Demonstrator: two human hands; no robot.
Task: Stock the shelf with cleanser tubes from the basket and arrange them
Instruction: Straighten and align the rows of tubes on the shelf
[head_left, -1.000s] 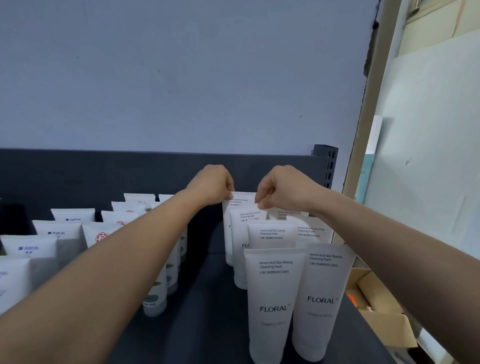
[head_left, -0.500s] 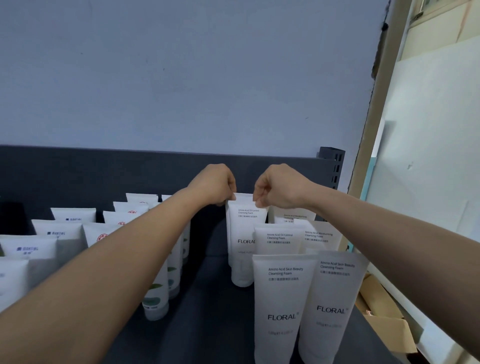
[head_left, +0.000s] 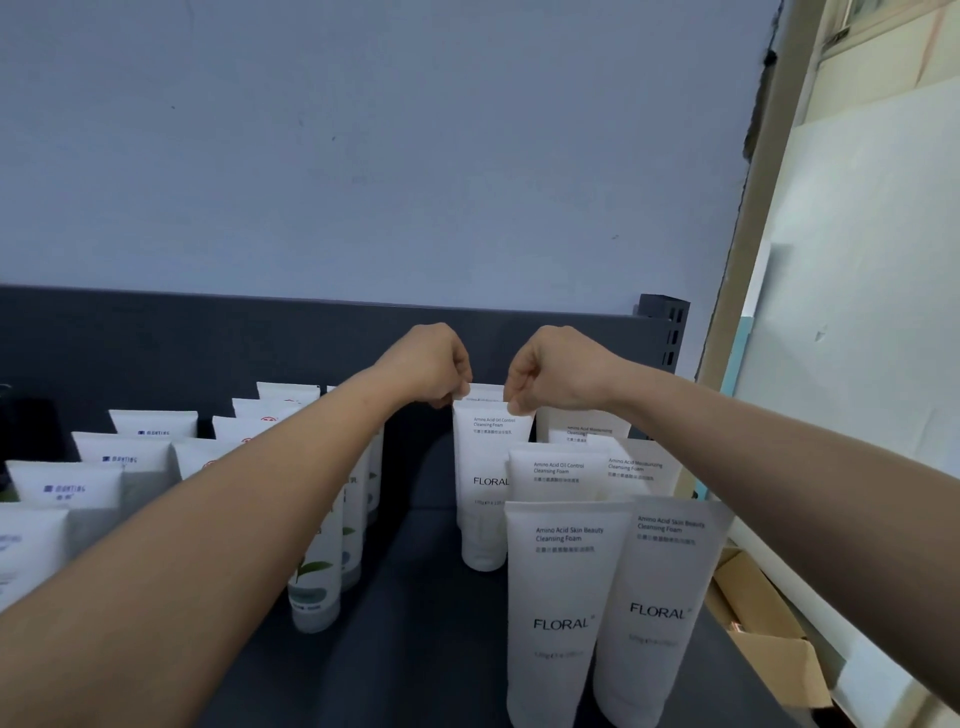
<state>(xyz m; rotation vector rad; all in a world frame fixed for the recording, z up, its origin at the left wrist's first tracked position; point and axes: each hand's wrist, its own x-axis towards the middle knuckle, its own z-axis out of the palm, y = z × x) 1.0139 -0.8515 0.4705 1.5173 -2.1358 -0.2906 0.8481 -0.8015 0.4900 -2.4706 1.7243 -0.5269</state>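
Left rows (head_left: 124, 460): white tubes with blue or red marks stand cap-down on the dark shelf (head_left: 426, 613).
Left hand (head_left: 426, 364): narrow grip, fingers curled, pinching the top left corner of the FLORAL tube (head_left: 485, 467).
FLORAL tube: upright, cap-down, near the shelf's back, between both hands.
Right hand (head_left: 561, 369): narrow grip, pinching the same tube's top edge.
Front tubes (head_left: 561, 597): two side by side, more behind.
Cardboard box (head_left: 769, 639): beyond the shelf's right end.
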